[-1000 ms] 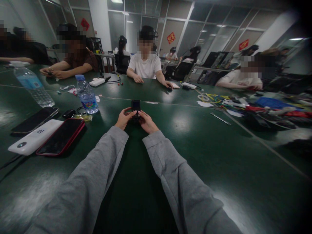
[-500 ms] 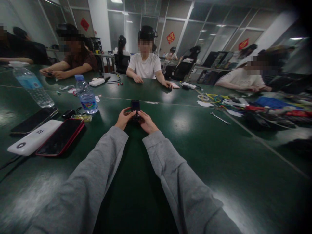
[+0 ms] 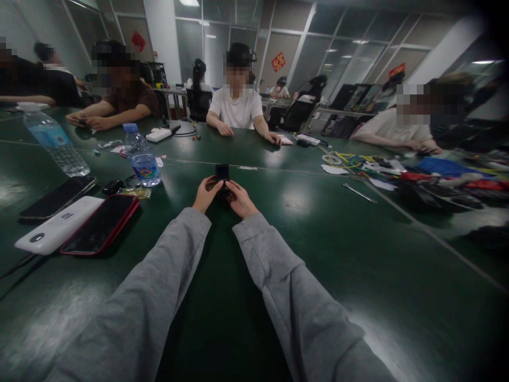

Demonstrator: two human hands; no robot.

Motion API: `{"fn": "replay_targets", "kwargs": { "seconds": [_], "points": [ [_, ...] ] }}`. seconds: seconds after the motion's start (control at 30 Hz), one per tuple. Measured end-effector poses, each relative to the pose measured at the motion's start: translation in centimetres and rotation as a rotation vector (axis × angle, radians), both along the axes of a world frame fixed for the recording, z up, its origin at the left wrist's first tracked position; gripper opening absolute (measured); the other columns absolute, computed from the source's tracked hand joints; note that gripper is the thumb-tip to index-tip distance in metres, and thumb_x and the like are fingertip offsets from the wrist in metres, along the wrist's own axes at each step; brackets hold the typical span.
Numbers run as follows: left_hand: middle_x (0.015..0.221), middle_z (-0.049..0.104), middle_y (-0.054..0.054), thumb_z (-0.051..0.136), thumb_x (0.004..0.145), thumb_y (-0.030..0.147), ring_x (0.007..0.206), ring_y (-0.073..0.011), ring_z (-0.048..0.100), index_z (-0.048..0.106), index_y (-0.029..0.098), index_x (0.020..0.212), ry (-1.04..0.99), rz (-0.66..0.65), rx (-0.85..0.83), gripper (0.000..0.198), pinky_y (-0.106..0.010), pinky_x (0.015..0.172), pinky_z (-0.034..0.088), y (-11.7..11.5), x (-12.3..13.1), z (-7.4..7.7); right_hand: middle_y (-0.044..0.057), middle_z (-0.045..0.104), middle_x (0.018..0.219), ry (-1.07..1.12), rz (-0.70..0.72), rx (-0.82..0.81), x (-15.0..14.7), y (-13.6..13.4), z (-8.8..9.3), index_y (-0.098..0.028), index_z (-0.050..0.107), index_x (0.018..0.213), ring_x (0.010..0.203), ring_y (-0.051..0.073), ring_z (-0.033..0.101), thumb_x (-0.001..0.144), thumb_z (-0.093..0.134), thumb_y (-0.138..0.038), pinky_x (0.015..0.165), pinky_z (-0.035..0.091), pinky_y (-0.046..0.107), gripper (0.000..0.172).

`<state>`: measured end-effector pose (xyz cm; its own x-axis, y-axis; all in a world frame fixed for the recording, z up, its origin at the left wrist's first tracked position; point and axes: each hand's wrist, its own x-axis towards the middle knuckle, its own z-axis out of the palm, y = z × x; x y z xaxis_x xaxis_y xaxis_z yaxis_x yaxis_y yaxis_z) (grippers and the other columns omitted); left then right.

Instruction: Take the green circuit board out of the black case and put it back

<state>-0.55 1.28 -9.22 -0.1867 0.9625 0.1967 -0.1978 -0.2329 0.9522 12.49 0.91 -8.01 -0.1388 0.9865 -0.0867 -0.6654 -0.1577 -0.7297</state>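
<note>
A small black boxy device (image 3: 221,173) stands upright on the dark green table (image 3: 318,249) straight ahead of me. My left hand (image 3: 204,194) curls round its lower left side and my right hand (image 3: 240,199) closes on its lower right side. Both arms reach forward in grey sleeves. The fingertips meet at the device's base, and what they do there is too small to make out.
At my left lie a red-cased phone (image 3: 99,224), a white power bank (image 3: 55,232), a black phone (image 3: 58,197) and two water bottles (image 3: 141,155). Several people sit across the table. Coloured cables and a wrench (image 3: 360,193) lie to the right.
My left hand has shifted slightly right, closer against the device. Otherwise the hands and the device stay in place.
</note>
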Motion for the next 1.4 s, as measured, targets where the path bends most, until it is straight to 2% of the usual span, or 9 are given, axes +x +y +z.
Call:
{"fn": "replay_targets", "kwargs": {
  "seconds": [0.2,0.4,0.63,0.77,0.9,0.97,1.07,1.23,1.4],
  "points": [
    [0.108,0.068,-0.011,0.080,0.070,0.034,0.104,-0.0222,0.064,0.062,0.015,0.112,0.007,0.000,0.030,0.050,-0.039,0.095,0.050,-0.1,0.2,0.0,-0.004,0.071,0.072,-0.025,-0.023,-0.003,0.0,0.2,-0.3,-0.019,0.064,0.093,0.061,0.008,0.063,0.072,0.076,-0.013,0.055,0.049,0.019,0.026],
    [0.094,0.068,-0.007,0.084,0.064,0.035,0.085,-0.0176,0.066,0.059,0.016,0.120,-0.089,-0.019,-0.084,0.065,-0.032,0.079,0.053,0.0,-0.2,0.2,-0.005,0.072,0.074,-0.039,0.001,0.004,-0.1,0.5,-0.5,-0.021,0.064,0.094,0.066,0.010,0.065,0.069,0.078,-0.015,0.062,0.052,0.021,0.029],
    [0.090,0.069,-0.005,0.083,0.066,0.032,0.075,-0.0140,0.065,0.057,0.018,0.124,-0.201,-0.173,-0.139,0.064,-0.026,0.070,0.051,-0.2,-0.7,0.6,-0.004,0.074,0.081,0.013,0.148,0.108,-0.3,-0.4,0.2,-0.022,0.065,0.090,0.082,0.013,0.069,0.072,0.075,-0.023,0.080,0.055,0.025,0.020],
    [0.091,0.069,-0.006,0.079,0.072,0.040,0.082,-0.0175,0.066,0.061,0.019,0.119,-0.048,-0.132,-0.077,0.055,-0.031,0.077,0.052,-0.4,-0.2,0.3,-0.002,0.074,0.080,0.025,0.224,0.007,-0.4,-0.9,0.8,-0.024,0.064,0.093,0.091,0.018,0.070,0.078,0.071,-0.030,0.084,0.057,0.034,0.018],
    [0.100,0.068,-0.009,0.067,0.081,0.048,0.097,-0.0226,0.064,0.066,0.019,0.107,0.242,-0.014,0.061,0.039,-0.039,0.093,0.047,-0.7,0.4,0.1,-0.002,0.073,0.076,0.019,0.206,-0.072,-0.1,-0.8,0.9,-0.023,0.064,0.092,0.088,0.018,0.071,0.084,0.065,-0.030,0.076,0.059,0.031,0.010],
    [0.109,0.065,-0.012,0.068,0.080,0.047,0.107,-0.0250,0.060,0.067,0.019,0.105,0.363,0.064,0.143,0.037,-0.042,0.101,0.041,-0.9,0.7,0.1,-0.001,0.073,0.074,0.013,0.187,-0.103,0.0,-0.6,0.8,-0.022,0.065,0.091,0.086,0.018,0.071,0.087,0.062,-0.029,0.072,0.059,0.030,0.009],
    [0.122,0.059,-0.014,0.075,0.074,0.043,0.117,-0.0276,0.054,0.065,0.019,0.115,0.485,0.143,0.247,0.048,-0.044,0.107,0.036,-1.4,0.9,0.4,0.002,0.074,0.077,0.018,0.165,-0.129,0.2,-0.3,0.6,-0.020,0.066,0.093,0.087,0.020,0.072,0.088,0.062,-0.032,0.074,0.060,0.033,0.014],
    [0.130,0.057,-0.016,0.072,0.076,0.033,0.122,-0.0304,0.051,0.055,0.018,0.130,0.671,0.090,0.348,0.058,-0.047,0.109,0.035,-2.2,1.1,1.1,0.003,0.075,0.083,0.045,0.159,-0.110,-0.1,-0.4,0.8,-0.020,0.066,0.099,0.090,0.020,0.071,0.090,0.059,-0.044,0.080,0.060,0.035,0.027],
    [0.136,0.054,-0.016,0.075,0.072,0.030,0.131,-0.0334,0.046,0.052,0.018,0.134,0.644,0.107,0.318,0.068,-0.050,0.113,0.030,-2.1,1.1,1.0,0.003,0.074,0.085,0.013,0.204,-0.077,-0.4,-0.6,0.7,-0.021,0.065,0.105,0.092,0.020,0.070,0.090,0.058,-0.048,0.084,0.060,0.036,0.032]
  ]
}}
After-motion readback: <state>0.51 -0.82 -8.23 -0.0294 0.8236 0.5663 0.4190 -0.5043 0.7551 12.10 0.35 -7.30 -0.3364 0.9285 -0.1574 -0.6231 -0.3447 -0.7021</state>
